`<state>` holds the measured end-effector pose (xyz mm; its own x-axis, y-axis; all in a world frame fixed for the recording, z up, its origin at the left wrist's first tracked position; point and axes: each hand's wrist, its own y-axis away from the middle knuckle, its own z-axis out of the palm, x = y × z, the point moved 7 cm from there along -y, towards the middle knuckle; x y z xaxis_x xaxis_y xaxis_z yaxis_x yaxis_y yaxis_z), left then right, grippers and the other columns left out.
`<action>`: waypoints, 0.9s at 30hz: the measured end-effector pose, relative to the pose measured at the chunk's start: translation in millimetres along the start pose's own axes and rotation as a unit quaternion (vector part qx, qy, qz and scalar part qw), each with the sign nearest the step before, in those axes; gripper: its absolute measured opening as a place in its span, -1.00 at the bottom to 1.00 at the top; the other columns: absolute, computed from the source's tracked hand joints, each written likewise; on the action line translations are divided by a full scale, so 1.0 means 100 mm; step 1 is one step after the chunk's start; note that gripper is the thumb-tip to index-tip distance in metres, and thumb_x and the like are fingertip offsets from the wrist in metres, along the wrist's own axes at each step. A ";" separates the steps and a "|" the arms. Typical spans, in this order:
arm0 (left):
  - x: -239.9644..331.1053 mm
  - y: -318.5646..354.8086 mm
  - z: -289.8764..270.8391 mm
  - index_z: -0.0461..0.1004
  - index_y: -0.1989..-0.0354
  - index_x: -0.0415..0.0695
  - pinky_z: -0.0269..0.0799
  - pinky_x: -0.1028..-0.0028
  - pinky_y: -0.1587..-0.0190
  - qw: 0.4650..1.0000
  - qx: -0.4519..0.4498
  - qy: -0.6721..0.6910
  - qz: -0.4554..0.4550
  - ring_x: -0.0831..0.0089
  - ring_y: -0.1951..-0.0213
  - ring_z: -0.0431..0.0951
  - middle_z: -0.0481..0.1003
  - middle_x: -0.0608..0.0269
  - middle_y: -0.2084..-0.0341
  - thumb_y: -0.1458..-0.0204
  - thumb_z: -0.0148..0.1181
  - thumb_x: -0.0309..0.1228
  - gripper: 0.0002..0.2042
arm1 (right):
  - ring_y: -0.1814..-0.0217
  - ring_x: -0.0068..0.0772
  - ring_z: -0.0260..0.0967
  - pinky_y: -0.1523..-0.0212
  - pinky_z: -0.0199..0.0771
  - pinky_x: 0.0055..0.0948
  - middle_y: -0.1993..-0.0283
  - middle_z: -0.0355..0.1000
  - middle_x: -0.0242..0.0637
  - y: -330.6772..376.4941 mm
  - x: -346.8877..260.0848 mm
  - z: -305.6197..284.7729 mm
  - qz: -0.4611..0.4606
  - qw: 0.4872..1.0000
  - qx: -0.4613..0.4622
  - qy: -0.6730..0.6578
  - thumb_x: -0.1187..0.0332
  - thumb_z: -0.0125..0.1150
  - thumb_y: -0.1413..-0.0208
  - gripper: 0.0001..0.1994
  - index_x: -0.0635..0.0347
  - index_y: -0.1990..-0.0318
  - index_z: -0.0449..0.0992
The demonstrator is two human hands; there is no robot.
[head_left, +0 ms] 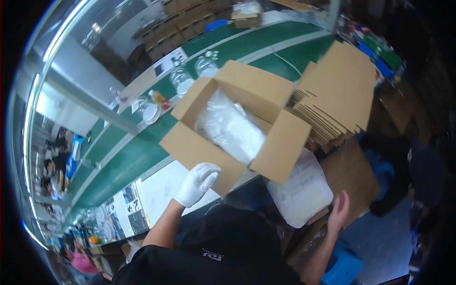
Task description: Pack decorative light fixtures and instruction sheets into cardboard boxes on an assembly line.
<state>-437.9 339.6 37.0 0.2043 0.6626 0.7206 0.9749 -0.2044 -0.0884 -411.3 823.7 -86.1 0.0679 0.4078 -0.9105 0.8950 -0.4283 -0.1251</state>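
Note:
My left hand (197, 184), in a white glove, is at the near left flap of an open cardboard box (266, 78). Its fingers are loosely curved, with a gap to the thumb, and they do not wrap round the flap. Inside the box lies a clear plastic bag (230, 126) with whitish contents. My bare right hand (338, 213) is open, fingers raised, just right of a white packet with handwriting (301, 190). That packet rests on brown cardboard (349, 171) beside the table.
Flattened cartons (342, 90) are stacked right of the box. Clear plastic jars (181, 80) and a bottle of amber liquid (158, 98) stand on the green table (137, 154). A blue stool (343, 263) is low right. Another person (403, 166) is at the right.

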 end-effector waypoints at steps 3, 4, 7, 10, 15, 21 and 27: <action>-0.48 0.33 -0.25 0.52 0.08 -0.24 0.44 0.25 -0.06 0.995 0.086 0.022 -0.049 0.06 0.05 0.53 0.54 0.01 0.13 -0.22 0.09 -0.40 -0.79 | -0.12 -0.21 0.45 -0.10 0.44 -0.34 -0.12 0.42 -0.09 -0.25 -1.34 0.93 -0.142 0.984 -0.089 -0.058 0.55 0.10 -0.23 -0.67 0.33 -0.16 0.41; -0.59 0.40 -0.29 0.53 0.07 -0.23 0.44 0.25 -0.06 0.991 0.091 0.063 -0.069 0.07 0.03 0.53 0.54 0.00 0.12 -0.22 0.09 -0.40 -0.79 | -0.14 -0.19 0.44 -0.12 0.43 -0.33 -0.14 0.42 -0.09 -0.28 -1.68 1.34 -0.182 0.972 -0.138 -0.058 0.54 0.11 -0.22 -0.66 0.32 -0.15 0.42; -0.80 0.73 -0.42 0.54 0.05 -0.21 0.45 0.23 -0.08 0.991 0.073 0.099 -0.046 0.09 0.01 0.56 0.56 -0.01 0.12 -0.25 0.08 -0.35 -0.76 | -0.22 -0.04 0.38 -0.21 0.36 -0.28 -0.20 0.39 -0.05 -0.10 -2.63 2.69 -0.267 0.911 -0.313 -0.006 0.47 0.15 -0.20 -0.65 0.30 -0.14 0.42; -1.06 1.04 -0.45 0.54 0.04 -0.20 0.46 0.23 -0.04 0.992 0.056 0.113 -0.017 0.05 0.05 0.56 0.56 -0.01 0.13 -0.28 0.05 -0.32 -0.75 | -0.33 0.13 0.25 -0.32 0.26 -0.20 -0.31 0.28 0.04 0.02 -2.73 3.93 -0.340 0.840 -0.416 0.079 0.33 0.24 -0.18 -0.54 0.20 -0.23 0.37; -1.91 1.67 -0.44 0.53 0.01 -0.19 0.41 0.19 -0.09 0.987 0.001 0.106 -0.116 0.05 0.02 0.52 0.54 0.00 0.08 -0.31 -0.01 -0.22 -0.68 | -0.51 0.29 -0.08 -0.41 0.13 -0.08 -0.51 -0.15 0.25 0.14 -2.11 5.12 -0.376 0.729 -0.495 0.288 0.38 0.41 0.03 -0.14 0.07 -0.44 0.09; -3.04 3.41 -0.47 0.54 -0.01 -0.18 0.41 0.19 -0.11 0.900 0.154 0.006 -0.407 0.00 0.01 0.53 0.55 -0.06 0.07 -0.25 -0.02 -0.27 -0.68 | -0.46 0.12 0.08 -0.42 0.13 -0.17 -0.42 0.12 0.12 -0.23 -1.49 5.54 -0.353 0.709 -0.519 0.320 0.55 0.36 0.09 -0.32 0.26 -0.27 0.30; -2.70 4.78 0.45 0.55 0.03 -0.15 0.45 0.20 -0.06 0.755 0.233 0.028 -0.613 -0.01 0.03 0.54 0.55 -0.08 0.08 -0.23 -0.03 -0.19 -0.65 | -0.23 -0.07 0.39 -0.30 0.28 -0.24 -0.13 0.47 0.08 -1.00 -1.30 5.32 -0.266 0.805 -0.485 0.214 0.56 0.19 -0.06 -0.57 0.45 -0.14 0.43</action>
<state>-22.8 95.4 -231.2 -0.8672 0.1146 0.4847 0.3567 0.8220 0.4440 -744.4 384.7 -164.5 -0.4788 0.6548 -0.5848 0.7565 0.6457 0.1037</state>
